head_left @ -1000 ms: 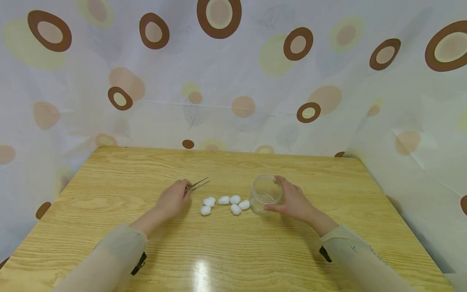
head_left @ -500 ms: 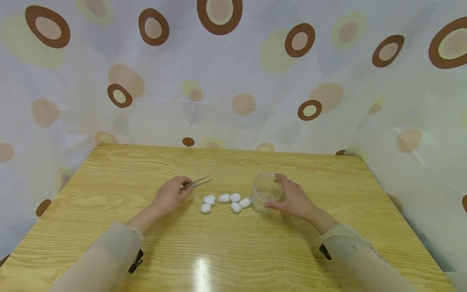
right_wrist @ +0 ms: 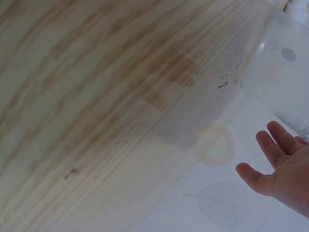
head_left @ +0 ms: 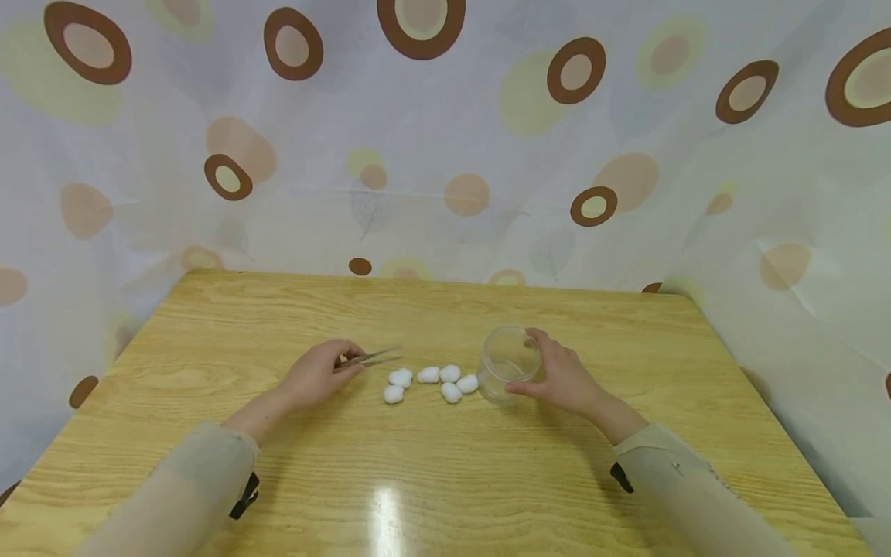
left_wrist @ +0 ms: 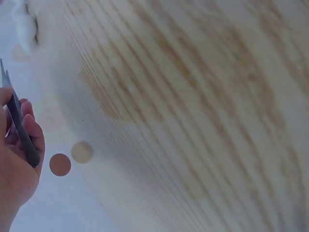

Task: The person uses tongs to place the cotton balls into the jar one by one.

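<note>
A pair of metal tweezers [head_left: 370, 358] lies in my left hand [head_left: 313, 377], pinched between thumb and fingers. The tips stand slightly apart and point right, just behind the left cotton balls [head_left: 401, 377]. In the left wrist view the tweezers' dark rear end [left_wrist: 29, 150] rests across the curled fingers. My right hand [head_left: 564, 383] grips a clear, lidless jar [head_left: 496, 379] at its right side, thumb in front and fingers behind. The jar stands upright on the table. In the right wrist view the outer fingers [right_wrist: 270, 150] spread away from the jar wall.
Several white cotton balls lie between the hands: a small group at left and another cluster [head_left: 451, 393] running up to the jar's left side. The wooden table [head_left: 445, 480] reaches back to a patterned curtain [head_left: 418, 232], which also closes off both sides.
The tweezers have shifted in my left hand and their tips have dropped nearer the cotton balls. My left hand has drawn slightly left. The right hand stays on the jar.
</note>
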The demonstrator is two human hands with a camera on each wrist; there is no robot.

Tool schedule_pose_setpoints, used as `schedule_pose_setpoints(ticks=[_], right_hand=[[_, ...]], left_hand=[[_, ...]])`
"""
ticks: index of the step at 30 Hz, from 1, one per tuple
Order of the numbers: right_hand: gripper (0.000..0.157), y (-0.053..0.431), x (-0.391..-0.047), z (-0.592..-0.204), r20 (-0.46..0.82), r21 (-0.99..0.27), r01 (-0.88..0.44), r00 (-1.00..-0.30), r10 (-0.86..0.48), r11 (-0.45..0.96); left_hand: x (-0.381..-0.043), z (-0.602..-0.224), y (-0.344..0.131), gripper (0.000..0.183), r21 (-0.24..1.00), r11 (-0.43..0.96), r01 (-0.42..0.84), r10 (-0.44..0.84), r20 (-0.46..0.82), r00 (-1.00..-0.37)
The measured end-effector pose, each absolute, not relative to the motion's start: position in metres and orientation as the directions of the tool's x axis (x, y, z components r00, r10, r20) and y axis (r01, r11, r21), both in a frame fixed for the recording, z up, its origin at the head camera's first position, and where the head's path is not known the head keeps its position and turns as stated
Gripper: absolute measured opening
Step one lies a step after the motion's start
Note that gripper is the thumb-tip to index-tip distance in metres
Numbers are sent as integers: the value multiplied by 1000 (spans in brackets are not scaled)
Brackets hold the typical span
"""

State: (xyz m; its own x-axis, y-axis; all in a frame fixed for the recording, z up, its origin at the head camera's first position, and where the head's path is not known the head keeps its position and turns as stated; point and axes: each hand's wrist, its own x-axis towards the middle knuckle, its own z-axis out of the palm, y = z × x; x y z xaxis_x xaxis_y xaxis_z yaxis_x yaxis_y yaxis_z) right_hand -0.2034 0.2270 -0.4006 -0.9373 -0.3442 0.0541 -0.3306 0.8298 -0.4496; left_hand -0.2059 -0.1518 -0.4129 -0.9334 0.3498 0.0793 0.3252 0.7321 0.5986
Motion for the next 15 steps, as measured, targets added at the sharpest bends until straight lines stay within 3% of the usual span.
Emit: schedule_pose_setpoints(ticks=[15], right_hand=[[94, 229, -204, -399, 53, -456, -333, -936, -349, 825]], left_hand=[[-204, -418, -150, 19, 556, 751, 355, 404, 38, -914]])
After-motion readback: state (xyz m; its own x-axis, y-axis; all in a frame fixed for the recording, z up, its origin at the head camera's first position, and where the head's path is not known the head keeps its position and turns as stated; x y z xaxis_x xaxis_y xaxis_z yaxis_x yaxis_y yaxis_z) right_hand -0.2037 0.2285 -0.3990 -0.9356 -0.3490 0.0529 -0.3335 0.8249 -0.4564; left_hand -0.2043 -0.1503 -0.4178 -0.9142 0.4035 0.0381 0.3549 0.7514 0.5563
